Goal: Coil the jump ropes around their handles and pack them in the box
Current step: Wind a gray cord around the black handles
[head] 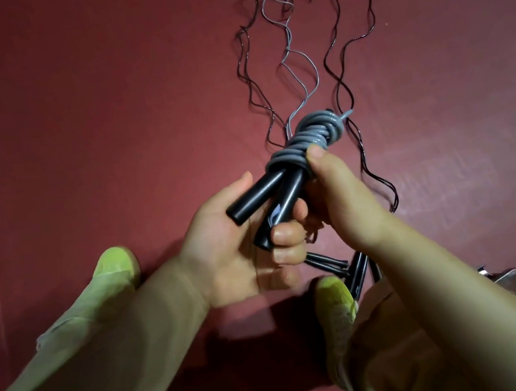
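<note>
Head view: loose ropes [342,53] snaking across red floor [98,120], spare handles [354,268] down by green shoe [336,312]. Left hand [242,249] curled round black handles [271,203], right hand [339,194] pinching grey coil [306,142] at their top, mid-air.

There is a single wide-angle view, taken from the person's head and facing steeply down at the dark red floor [81,123]. It sits close above the left hand [241,243] and right hand [336,195], which fill the lower middle. Both forearms enter from the bottom corners, and straight lines bow toward the edges.
</note>
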A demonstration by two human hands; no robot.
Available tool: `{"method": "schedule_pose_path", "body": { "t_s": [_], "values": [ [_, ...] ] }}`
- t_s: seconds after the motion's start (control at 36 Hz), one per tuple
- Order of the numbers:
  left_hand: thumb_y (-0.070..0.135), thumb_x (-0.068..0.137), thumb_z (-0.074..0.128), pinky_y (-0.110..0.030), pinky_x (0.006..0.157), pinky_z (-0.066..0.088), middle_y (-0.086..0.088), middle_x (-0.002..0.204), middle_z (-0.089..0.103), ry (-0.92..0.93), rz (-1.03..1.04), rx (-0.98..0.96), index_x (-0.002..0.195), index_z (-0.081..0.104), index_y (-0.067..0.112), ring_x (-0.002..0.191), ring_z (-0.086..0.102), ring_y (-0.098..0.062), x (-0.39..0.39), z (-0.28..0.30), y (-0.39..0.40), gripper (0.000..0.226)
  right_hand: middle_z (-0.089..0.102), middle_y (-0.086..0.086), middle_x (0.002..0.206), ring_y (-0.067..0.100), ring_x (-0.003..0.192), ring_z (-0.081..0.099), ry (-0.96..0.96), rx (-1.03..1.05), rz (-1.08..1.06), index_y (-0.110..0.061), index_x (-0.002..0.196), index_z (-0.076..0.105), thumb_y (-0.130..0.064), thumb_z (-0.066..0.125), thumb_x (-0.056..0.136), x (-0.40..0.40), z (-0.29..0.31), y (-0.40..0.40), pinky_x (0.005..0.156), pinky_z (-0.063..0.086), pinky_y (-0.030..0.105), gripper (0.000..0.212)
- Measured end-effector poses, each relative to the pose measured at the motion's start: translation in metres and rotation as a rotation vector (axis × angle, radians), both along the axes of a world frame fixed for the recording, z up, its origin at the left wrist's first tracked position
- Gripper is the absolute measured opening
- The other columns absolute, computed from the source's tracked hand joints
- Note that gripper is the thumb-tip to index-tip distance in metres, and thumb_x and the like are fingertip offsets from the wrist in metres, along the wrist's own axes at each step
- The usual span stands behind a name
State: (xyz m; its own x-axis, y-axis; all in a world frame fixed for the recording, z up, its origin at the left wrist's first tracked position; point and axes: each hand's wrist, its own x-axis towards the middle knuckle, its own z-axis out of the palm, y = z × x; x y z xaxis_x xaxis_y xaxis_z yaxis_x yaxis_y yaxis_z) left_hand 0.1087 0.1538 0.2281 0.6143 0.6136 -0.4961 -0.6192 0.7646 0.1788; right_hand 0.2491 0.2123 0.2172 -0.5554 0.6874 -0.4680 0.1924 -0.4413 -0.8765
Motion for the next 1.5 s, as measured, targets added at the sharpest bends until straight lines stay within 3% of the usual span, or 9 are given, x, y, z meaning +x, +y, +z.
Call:
{"method": "schedule_pose_path", "body": {
  "t_s": [0.14,0.28,0.36,0.61,0.81,0.94,1.31,1.42,1.5],
  "values": [
    [0.062,0.086,0.026,-0.031,0.06,0.042,0.002,0.055,0.044,0.073,-0.038,0.05,0.076,0.062,0.011,0.053,0.032,-0.014,-0.005,-0.001,0.0,0.063,0.037,0.007,0.065,0.02,0.061,0.031,-0.189,0.23,0.101,0.008,0.085,0.048,-0.076,0.023,0.077,0.001,-0.002,0.001,0.059,0.025,0.043,0.088],
    [0.066,0.082,0.024,-0.03,0.059,0.044,0.001,0.061,0.045,0.222,-0.104,0.094,0.085,0.05,0.013,0.054,0.032,-0.013,-0.008,-0.003,0.002,0.06,0.042,-0.003,0.049,0.013,0.051,0.039,-0.37,0.341,0.146,-0.006,0.061,0.048,-0.065,0.013,0.088,0.006,-0.003,0.005,0.058,0.033,0.039,0.073],
    [0.067,0.077,0.026,-0.031,0.063,0.041,-0.001,0.067,0.046,0.419,-0.219,0.154,0.095,0.048,0.012,0.059,0.033,-0.014,-0.01,-0.008,0.003,0.062,0.045,-0.006,0.047,0.014,0.049,0.044,-0.408,0.262,0.162,-0.024,0.053,0.056,-0.066,0.013,0.088,0.008,-0.012,0.004,0.06,0.044,0.046,0.07],
    [0.055,0.097,0.025,-0.032,0.071,0.039,-0.005,0.076,0.061,1.082,-0.304,0.303,0.086,0.063,0.014,0.071,0.052,-0.019,-0.004,-0.02,0.001,0.056,0.062,0.007,0.055,0.014,0.051,0.058,-0.564,0.18,0.227,-0.01,0.063,0.061,-0.056,0.01,0.1,0.005,-0.023,0.003,0.061,0.041,0.028,0.077],
    [0.082,0.056,0.026,-0.036,0.077,0.041,0.003,0.073,0.057,1.305,-0.372,0.43,0.081,0.058,0.019,0.07,0.048,-0.018,-0.008,-0.031,0.002,0.075,0.047,-0.002,0.048,0.018,0.044,0.045,-0.54,0.006,0.212,-0.01,0.066,0.058,-0.066,0.012,0.095,0.001,-0.019,0.002,0.049,0.038,0.026,0.078],
    [0.08,0.06,0.034,-0.033,0.069,0.035,0.009,0.068,0.048,1.37,-0.382,0.458,0.072,0.05,0.023,0.068,0.044,-0.014,-0.013,-0.034,0.001,0.061,0.044,-0.008,0.048,0.014,0.046,0.038,-0.528,-0.039,0.196,-0.015,0.069,0.058,-0.078,0.017,0.087,0.001,-0.017,0.002,0.053,0.033,0.027,0.077],
    [0.06,0.047,0.067,-0.031,0.073,0.043,0.016,0.07,0.061,1.108,-0.269,0.487,0.098,0.058,0.019,0.07,0.056,-0.006,-0.017,-0.034,0.002,0.066,0.04,-0.012,0.046,0.015,0.053,0.034,-0.383,0.096,0.078,-0.027,0.052,0.05,-0.06,0.038,0.071,-0.005,-0.006,0.002,0.062,0.031,0.041,0.04],
    [0.04,0.062,0.07,-0.031,0.065,0.05,0.011,0.065,0.063,0.845,-0.307,0.46,0.086,0.061,0.019,0.061,0.056,-0.006,-0.012,-0.025,-0.005,0.033,0.041,-0.003,0.057,0.017,0.058,0.033,-0.23,0.097,0.007,-0.017,0.055,0.048,-0.054,0.045,0.065,-0.001,0.002,-0.001,0.062,0.027,0.039,0.038],
    [0.058,0.059,0.077,-0.031,0.066,0.054,-0.004,0.08,0.071,0.407,-0.283,0.368,0.088,0.074,0.018,0.064,0.062,-0.013,-0.017,-0.022,-0.013,0.049,0.044,0.013,0.068,0.021,0.058,0.039,-0.058,0.067,-0.04,-0.012,0.074,0.051,-0.056,0.051,0.059,0.007,0.004,-0.002,0.054,0.03,0.031,0.047]
  ]
}}
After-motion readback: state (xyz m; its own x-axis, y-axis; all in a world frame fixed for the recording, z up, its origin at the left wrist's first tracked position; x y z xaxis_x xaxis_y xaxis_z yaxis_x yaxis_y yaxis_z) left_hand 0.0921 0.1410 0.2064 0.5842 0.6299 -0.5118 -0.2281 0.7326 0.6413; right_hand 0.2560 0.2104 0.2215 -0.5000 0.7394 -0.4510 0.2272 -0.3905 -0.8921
